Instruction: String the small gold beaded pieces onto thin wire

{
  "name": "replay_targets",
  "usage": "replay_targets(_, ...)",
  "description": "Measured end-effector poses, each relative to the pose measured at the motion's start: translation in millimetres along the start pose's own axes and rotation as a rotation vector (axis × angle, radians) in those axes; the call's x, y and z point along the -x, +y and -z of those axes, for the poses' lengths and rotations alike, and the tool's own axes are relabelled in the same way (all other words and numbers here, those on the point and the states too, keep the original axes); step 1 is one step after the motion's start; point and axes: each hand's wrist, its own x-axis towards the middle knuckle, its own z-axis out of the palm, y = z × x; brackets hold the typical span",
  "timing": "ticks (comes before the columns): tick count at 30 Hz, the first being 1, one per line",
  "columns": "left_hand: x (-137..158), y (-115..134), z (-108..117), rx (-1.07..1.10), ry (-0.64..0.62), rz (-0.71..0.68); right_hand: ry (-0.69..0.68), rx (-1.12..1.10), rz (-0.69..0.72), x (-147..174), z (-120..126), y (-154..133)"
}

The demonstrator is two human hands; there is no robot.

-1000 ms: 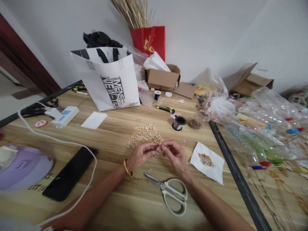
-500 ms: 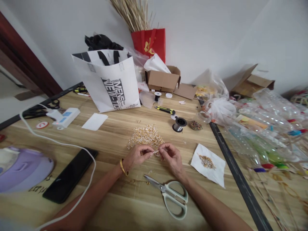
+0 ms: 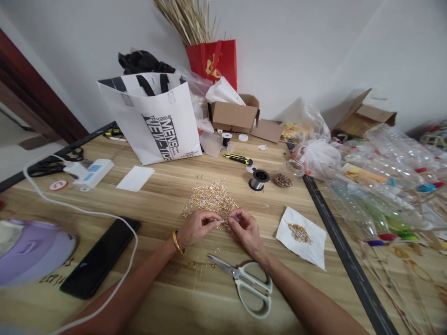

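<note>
Both hands meet at the near edge of a pile of gold and clear beads [image 3: 210, 197] on the wooden table. My left hand [image 3: 198, 226], with a gold bangle at the wrist, pinches something small and shiny. My right hand [image 3: 246, 229] pinches at the same spot, its fingertips close to the left ones. The tiny piece between them looks like beadwork, but its exact form is too small to make out. Below the hands lie white-handled scissors [image 3: 246, 284], blades pointing up-left. A short gold chain [image 3: 200, 264] rests left of the scissor tips.
A white paper [image 3: 301, 238] with gold beadwork lies to the right. Beyond the pile stand a wire spool [image 3: 259, 180], a yellow-black cutter [image 3: 237, 159] and a jar of beads [image 3: 283, 179]. A phone [image 3: 101, 258] and white cable [image 3: 87, 208] lie left; plastic bottles [image 3: 384, 186] crowd the right.
The view has shifted slightly, so the things on the table sit a little further left. My hands stay pinched together by the bead pile, with small finger movement.
</note>
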Motion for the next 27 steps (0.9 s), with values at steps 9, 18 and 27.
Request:
replay_targets(9, 0.2, -4.4, 0.6, 0.046, -0.032, 0.000, -0.009, -0.003, -0.031, -0.4, 0.0, 1.2)
replay_targets(18, 1.1, -2.3, 1.5, 0.177, -0.093, 0.053, -0.075, 0.041, -0.084, -0.5, 0.7, -3.5)
replay_targets(27, 1.3, -3.2, 0.6, 0.231, -0.038, 0.080, -0.263, 0.707, 0.082, 3.9, 16.4, -32.5)
